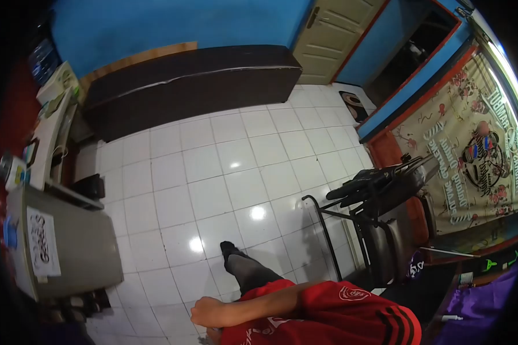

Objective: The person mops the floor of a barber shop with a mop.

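My right hand (207, 311) is at the bottom of the head view, its forearm crossing in front of my red shirt (351, 313). Its fingers are curled closed, and whatever may be inside them is hidden. Just below it, a small patch of skin that seems to be my left hand (214, 334) shows at the lower edge. The fingers of that hand are out of sight. One foot in a dark sock (228, 248) stands ahead on the white tiled floor (230, 190).
A long dark brown bench (195, 86) runs along the blue wall, near a closed door (334, 37). On the left stand a grey cabinet (80, 241) and a cluttered desk (52, 138). Black metal-framed chairs (380, 224) and a printed banner (460, 144) occupy the right.
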